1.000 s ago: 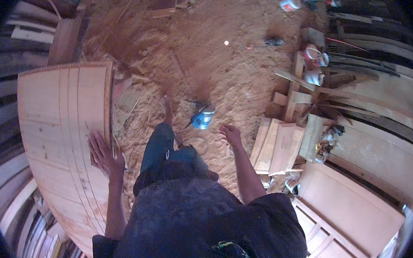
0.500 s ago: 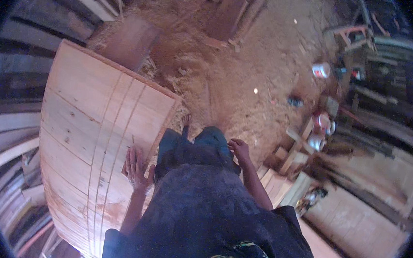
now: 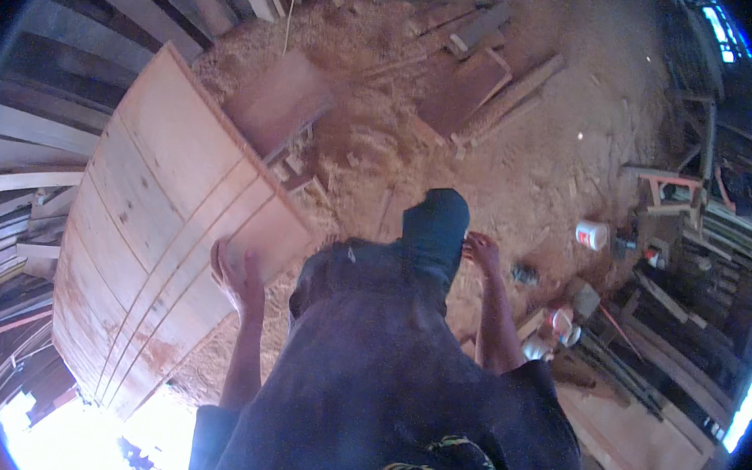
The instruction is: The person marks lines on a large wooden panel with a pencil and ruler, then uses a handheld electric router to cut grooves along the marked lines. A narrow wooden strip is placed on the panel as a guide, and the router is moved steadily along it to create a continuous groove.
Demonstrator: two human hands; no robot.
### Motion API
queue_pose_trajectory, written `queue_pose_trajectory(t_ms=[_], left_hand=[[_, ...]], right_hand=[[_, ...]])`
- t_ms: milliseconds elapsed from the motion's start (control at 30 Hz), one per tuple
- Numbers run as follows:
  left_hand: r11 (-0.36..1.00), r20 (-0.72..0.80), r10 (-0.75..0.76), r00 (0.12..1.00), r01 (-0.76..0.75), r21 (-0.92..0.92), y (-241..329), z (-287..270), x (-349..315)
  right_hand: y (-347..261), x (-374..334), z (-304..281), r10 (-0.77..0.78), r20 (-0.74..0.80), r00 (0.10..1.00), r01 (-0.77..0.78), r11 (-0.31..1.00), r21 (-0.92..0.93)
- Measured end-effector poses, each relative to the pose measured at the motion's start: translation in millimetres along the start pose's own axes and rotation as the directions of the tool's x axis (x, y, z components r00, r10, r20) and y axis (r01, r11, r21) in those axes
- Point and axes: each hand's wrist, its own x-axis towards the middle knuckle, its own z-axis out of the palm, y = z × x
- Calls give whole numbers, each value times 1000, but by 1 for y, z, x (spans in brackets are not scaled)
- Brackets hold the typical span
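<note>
A large pale wooden panel (image 3: 152,184) stretches along my left side, built of joined boards with dark seam lines running its length. My left hand (image 3: 240,282) is over the panel's near right edge, fingers spread and empty; I cannot tell whether it still touches the wood. Beside my right thigh hangs my right hand (image 3: 482,252), its fingers loosely bent and slightly apart. No held object can be made out in it.
Sawdust covers the floor (image 3: 383,147), with boards and offcuts (image 3: 501,99) lying ahead. A white bucket (image 3: 591,235) stands at right, near a small wooden frame stand (image 3: 673,192). Stacked timber (image 3: 81,53) lines the left; more planks (image 3: 634,432) lie at right rear.
My view has turned to the right, so the panel appears slanted. One leg now reaches forward. My left hand has shifted nearer the panel's end edge; my right hand still hangs by my thigh.
</note>
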Motion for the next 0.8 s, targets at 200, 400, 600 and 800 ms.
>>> queue_pose_trajectory(t_ms=[200,400,600,800], left_hand=[[920,-197,-268,943,311,238,14,46,8],[526,-173,-677,715,635,566,11,98,0],[570,-65,-779,624,746,344,134,115,55],[523,-55,-828,557,805,278,156,147,55]], right_hand=[[-45,67,-63,12,-6,1000,-11,982,188],[-35,155,-131,236,379,895,-243,970,-29],[-122,253,-182,147,218,965,-209,933,294],[-210,403,-229,-55,149,987,46,997,64]])
